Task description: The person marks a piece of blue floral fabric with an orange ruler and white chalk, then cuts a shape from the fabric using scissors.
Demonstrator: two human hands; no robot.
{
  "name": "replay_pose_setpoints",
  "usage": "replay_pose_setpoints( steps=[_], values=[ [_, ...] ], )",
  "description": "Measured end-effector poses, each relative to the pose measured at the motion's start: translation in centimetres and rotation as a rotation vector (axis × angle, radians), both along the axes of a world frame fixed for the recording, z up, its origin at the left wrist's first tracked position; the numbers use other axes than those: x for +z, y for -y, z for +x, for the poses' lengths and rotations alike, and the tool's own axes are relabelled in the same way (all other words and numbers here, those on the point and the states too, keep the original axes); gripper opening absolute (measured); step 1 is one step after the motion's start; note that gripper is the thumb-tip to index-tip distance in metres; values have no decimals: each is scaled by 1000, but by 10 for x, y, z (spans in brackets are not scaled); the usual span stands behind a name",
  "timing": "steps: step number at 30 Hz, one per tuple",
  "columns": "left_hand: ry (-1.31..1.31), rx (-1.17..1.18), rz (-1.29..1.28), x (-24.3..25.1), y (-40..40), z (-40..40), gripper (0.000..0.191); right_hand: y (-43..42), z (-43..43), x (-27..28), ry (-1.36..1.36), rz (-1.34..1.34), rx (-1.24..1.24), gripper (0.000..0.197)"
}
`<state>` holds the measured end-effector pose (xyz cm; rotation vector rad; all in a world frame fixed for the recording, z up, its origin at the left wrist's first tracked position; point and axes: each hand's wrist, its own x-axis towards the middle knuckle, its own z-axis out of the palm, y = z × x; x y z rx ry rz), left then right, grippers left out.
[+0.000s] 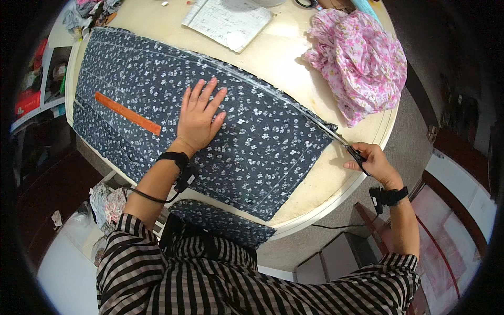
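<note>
Dark blue fabric with small white flowers (252, 157) is spread over the table, chalk lines marked along its edges. My left hand (200, 116) rests palm down on the cloth, its fingers spread. In my right hand (372, 159) are the black handles of fabric scissors (352, 150). Their long blades point up and left along the cloth's far edge, near its right-hand corner; how far apart the blades are is hard to tell. An orange-brown wooden ruler (128, 114) lies on the fabric left of my left hand.
A heap of pink floral fabric (360, 65) sits at the table's right. An open notebook with handwriting (227, 23) lies at the far side, with another pair of scissors (309, 4) beyond. Cloth scraps (92, 15) are piled far left. Fabric hangs over the near table edge (220, 220).
</note>
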<state>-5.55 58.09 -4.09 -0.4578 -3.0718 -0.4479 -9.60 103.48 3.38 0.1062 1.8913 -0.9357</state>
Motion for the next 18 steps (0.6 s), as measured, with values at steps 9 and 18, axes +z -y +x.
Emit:
replay_pose_setpoints(
  steps=[9,18],
  values=[
    [4,5,29,0,3,1,56,52,-13,7,-132,151,164,69],
    [38,24,13,1,2,1,58,41,-18,-3,3,-39,16,55]
  ],
)
